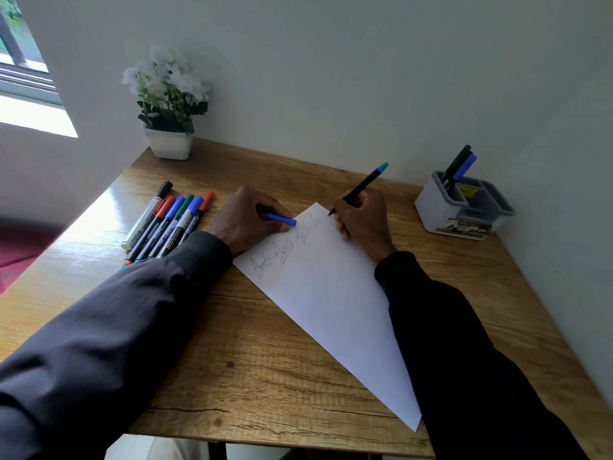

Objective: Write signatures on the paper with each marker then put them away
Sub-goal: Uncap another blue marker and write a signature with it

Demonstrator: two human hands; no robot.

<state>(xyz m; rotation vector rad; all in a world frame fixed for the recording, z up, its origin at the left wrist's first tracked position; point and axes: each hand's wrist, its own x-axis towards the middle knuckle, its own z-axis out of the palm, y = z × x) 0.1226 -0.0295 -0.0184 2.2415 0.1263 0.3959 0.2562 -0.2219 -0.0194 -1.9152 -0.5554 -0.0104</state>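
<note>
While in right hand [363, 217], marker [365, 184] tip-down, tail up-right.

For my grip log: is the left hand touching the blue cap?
Touching. Head view: the left hand grips the blue cap, whose end sticks out.

Daylight comes from a window [30, 104] at upper left, blown out to white. It lays bright glare on the left edge of the wooden table [99, 210]. Elsewhere the light is dim and soft. The paper [325, 293] looks sharp; dark sleeves [464, 343] lose detail. Wide-angle distortion bends the edges, and the flowers [166, 78] look blurred.
</note>
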